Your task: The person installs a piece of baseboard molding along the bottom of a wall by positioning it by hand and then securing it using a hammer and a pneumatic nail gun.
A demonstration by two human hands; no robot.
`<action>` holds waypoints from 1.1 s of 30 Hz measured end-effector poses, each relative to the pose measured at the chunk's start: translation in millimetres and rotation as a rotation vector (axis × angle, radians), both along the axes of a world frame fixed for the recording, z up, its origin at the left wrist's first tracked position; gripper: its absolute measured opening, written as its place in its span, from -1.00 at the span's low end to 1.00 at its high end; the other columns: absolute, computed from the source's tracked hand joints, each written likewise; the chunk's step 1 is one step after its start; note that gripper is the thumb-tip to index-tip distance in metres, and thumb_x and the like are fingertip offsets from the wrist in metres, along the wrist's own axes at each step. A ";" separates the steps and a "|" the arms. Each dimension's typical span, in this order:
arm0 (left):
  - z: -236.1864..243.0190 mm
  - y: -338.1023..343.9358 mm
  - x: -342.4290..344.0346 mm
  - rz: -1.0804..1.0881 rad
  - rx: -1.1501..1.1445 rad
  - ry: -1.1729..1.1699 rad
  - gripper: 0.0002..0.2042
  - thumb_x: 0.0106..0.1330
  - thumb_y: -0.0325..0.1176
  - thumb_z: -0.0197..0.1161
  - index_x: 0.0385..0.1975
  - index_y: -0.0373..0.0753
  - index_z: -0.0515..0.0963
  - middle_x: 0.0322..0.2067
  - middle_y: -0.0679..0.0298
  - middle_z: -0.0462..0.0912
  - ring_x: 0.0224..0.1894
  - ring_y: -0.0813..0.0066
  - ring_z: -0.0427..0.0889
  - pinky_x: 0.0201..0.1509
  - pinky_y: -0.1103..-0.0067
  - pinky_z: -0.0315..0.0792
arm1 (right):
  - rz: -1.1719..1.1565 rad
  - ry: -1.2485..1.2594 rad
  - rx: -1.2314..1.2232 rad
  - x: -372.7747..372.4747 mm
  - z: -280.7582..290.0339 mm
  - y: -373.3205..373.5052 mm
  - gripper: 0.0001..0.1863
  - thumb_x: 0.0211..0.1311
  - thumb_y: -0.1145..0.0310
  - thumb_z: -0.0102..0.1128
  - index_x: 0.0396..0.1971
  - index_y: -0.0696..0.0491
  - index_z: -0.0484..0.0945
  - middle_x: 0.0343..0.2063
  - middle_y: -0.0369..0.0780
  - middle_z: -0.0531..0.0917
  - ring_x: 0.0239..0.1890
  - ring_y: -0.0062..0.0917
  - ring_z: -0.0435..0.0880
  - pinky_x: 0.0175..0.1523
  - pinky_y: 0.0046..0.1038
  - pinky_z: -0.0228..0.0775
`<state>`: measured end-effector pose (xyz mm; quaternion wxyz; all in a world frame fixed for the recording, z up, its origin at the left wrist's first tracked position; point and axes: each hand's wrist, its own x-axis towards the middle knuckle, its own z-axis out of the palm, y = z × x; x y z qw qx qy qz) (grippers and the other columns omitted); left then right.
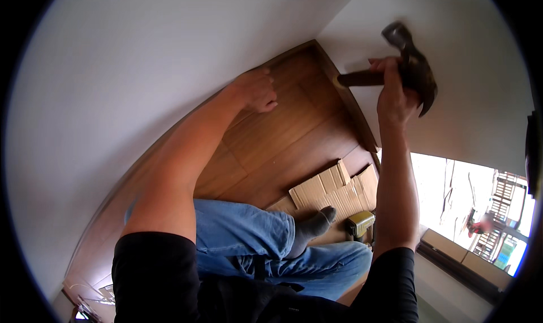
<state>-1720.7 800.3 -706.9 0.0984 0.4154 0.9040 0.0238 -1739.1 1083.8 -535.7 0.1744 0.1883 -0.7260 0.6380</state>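
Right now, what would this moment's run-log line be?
left hand: curled beside baseboard; right hand: gripping hammer; cardboard: on floor

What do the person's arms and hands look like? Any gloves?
No gloves! The left hand and right hand are bare, and so are the forearms. The sleeves are short and black. I see no watch.

Dark claw hammer (pixel 417 69), handle (pixel 361 78) leftward

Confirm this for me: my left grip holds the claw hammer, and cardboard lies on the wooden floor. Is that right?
Wrong side: the head view shows your right grip holding the claw hammer. The cardboard does lie on the wooden floor.
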 end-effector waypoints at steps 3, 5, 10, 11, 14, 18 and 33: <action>1.8 3.8 -2.2 0.018 0.022 -0.043 -0.58 0.53 -0.01 0.07 -0.50 -0.06 0.72 -0.42 0.35 0.75 -0.07 0.33 0.61 0.24 0.36 0.34 | -0.093 0.044 -0.220 -35.5 2.6 -36.9 -0.80 0.43 0.50 0.23 -0.47 0.17 0.63 -0.46 -0.24 0.76 -0.37 -0.57 0.73 -0.15 -0.46 0.60; -0.6 4.1 -1.4 -0.005 0.008 0.009 -0.57 0.54 -0.01 0.06 -0.51 -0.05 0.72 -0.43 0.36 0.75 -0.06 0.34 0.60 0.25 0.36 0.34 | -0.202 0.046 -0.130 -49.3 -5.1 -49.1 -0.83 0.35 0.55 0.18 -0.49 0.18 0.61 -0.50 -0.24 0.73 -0.40 -0.54 0.71 -0.14 -0.44 0.60; 5.1 4.8 -2.5 -0.016 -0.026 -0.045 -0.57 0.54 -0.02 0.05 -0.51 -0.04 0.71 -0.44 0.38 0.74 -0.09 0.36 0.61 0.25 0.35 0.34 | -0.344 0.092 0.002 -70.7 -31.9 -55.6 -0.82 0.24 0.55 0.15 -0.58 0.16 0.57 -0.65 -0.30 0.67 -0.49 -0.57 0.67 -0.26 -0.50 0.49; 7.3 6.7 -3.4 -0.022 -0.036 -0.063 -0.57 0.55 -0.03 0.04 -0.51 -0.04 0.71 -0.44 0.38 0.73 -0.10 0.37 0.62 0.25 0.35 0.34 | -0.346 0.091 0.003 -74.8 -35.3 -53.2 -0.82 0.24 0.55 0.15 -0.58 0.16 0.57 -0.65 -0.30 0.67 -0.49 -0.57 0.67 -0.26 -0.50 0.49; 6.7 4.6 -1.8 -0.028 -0.050 -0.050 -0.57 0.55 -0.03 0.04 -0.53 -0.05 0.70 -0.46 0.39 0.72 -0.13 0.38 0.62 0.25 0.35 0.34 | -0.387 0.207 0.086 -79.4 -38.4 -53.4 -0.81 0.24 0.54 0.16 -0.60 0.16 0.57 -0.65 -0.31 0.68 -0.51 -0.59 0.66 -0.27 -0.50 0.48; -3.1 -1.3 0.9 -0.018 -0.046 -0.032 -0.57 0.54 -0.03 0.04 -0.52 -0.04 0.70 -0.46 0.38 0.73 -0.10 0.37 0.62 0.26 0.35 0.34 | -0.414 0.154 0.142 -71.8 -21.1 -60.9 -0.84 0.35 0.37 0.22 -0.40 0.08 0.69 -0.62 -0.32 0.70 -0.52 -0.55 0.68 -0.24 -0.45 0.52; 1.6 5.3 -2.3 -0.029 -0.075 0.006 -0.56 0.56 0.00 0.02 -0.48 -0.03 0.72 -0.43 0.39 0.75 -0.07 0.35 0.63 0.25 0.38 0.36 | -0.339 0.130 0.048 -72.8 -45.5 -51.4 -0.83 0.33 0.51 0.17 -0.50 0.16 0.60 -0.64 -0.28 0.69 -0.53 -0.56 0.67 -0.29 -0.47 0.52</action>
